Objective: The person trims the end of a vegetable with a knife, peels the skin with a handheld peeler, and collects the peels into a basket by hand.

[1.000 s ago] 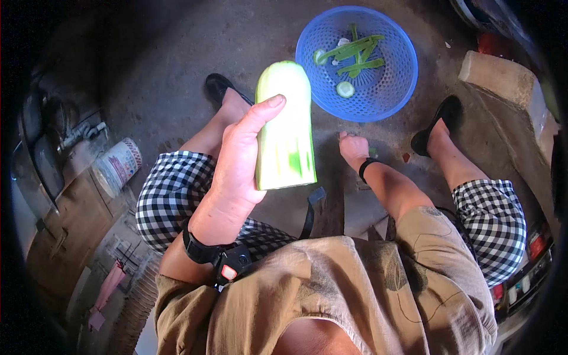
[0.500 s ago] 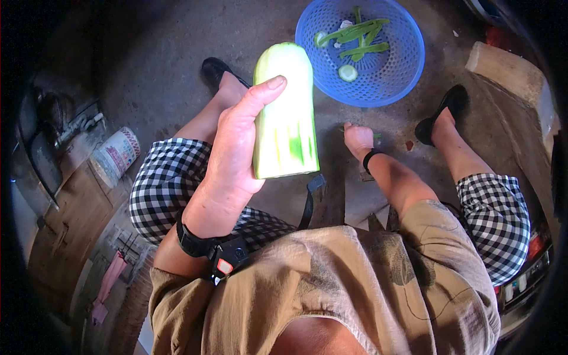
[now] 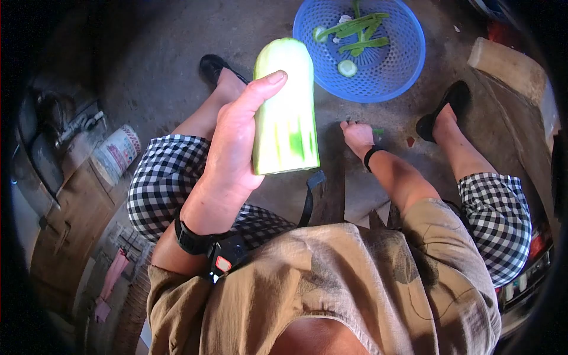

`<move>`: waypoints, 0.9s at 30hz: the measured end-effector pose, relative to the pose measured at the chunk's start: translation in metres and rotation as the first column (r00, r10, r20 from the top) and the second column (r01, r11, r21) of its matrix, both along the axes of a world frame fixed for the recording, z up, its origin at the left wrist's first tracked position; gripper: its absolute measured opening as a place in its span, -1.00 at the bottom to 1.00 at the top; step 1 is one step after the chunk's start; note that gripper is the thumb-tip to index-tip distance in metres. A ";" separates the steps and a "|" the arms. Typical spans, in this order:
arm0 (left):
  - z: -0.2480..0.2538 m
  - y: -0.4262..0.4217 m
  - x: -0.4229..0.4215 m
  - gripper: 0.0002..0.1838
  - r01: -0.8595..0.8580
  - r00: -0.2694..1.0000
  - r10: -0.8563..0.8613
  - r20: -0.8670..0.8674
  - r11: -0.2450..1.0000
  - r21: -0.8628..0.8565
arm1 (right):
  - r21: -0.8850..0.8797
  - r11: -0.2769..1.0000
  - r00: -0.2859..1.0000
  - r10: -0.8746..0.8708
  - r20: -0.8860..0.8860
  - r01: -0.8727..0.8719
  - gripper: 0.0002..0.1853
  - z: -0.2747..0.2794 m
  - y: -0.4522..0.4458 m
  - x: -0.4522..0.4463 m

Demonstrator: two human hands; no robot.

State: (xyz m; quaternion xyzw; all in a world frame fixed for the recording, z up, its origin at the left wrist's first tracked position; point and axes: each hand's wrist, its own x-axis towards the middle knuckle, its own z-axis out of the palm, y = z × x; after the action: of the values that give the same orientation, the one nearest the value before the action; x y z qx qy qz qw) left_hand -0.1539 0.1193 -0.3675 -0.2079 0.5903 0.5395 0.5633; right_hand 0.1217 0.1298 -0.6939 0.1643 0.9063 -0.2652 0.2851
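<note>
In my left hand (image 3: pixel 239 121) I hold a thick, pale green gourd (image 3: pixel 286 100) upright, thumb across its front and the fingers hidden behind. Its skin looks peeled, with darker green streaks near the flat, cut lower end. Low down by the floor, my right hand (image 3: pixel 358 139) has its fingers curled; what lies in them, if anything, I cannot make out. A small green scrap (image 3: pixel 378 131) shows just beside it. Beyond both hands stands a blue perforated basket (image 3: pixel 402 65) with green peel strips (image 3: pixel 364 26) and a round pale slice (image 3: pixel 347 68) in it.
A white printed bucket (image 3: pixel 116 154) stands at left beside wooden boards (image 3: pixel 65 219). At right is a wooden block (image 3: pixel 509 68). My black shoes (image 3: pixel 213 69) rest on the concrete floor, either side of the basket. A dark strap (image 3: pixel 309 198) sticks up below the gourd.
The gourd and my left hand sit very slightly higher in view, still in the same grip. My right hand has turned a little, showing more of its fingers.
</note>
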 end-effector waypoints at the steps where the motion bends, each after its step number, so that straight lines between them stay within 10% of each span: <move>1: 0.000 0.000 0.001 -0.51 -0.010 1.000 0.010 0.004 1.000 -0.002 | 0.005 1.000 1.000 -0.002 0.020 0.002 -0.84 0.000 -0.003 0.000; 18: -0.007 -0.001 0.000 -0.53 -0.038 0.999 0.037 0.039 0.999 0.014 | 0.047 0.999 0.986 0.015 0.166 -0.023 -0.80 0.009 0.014 0.019; 27: -0.005 0.006 0.002 -0.55 -0.025 1.000 0.025 0.011 0.999 0.038 | 0.287 0.884 0.870 -0.437 0.227 0.369 -0.67 0.022 0.040 0.051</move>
State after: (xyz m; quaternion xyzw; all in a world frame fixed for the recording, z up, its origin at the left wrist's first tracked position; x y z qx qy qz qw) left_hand -0.1524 0.1250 -0.3729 -0.2074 0.5742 0.5565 0.5636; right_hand 0.1725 0.1701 -0.6720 0.4199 0.8256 -0.1836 0.3291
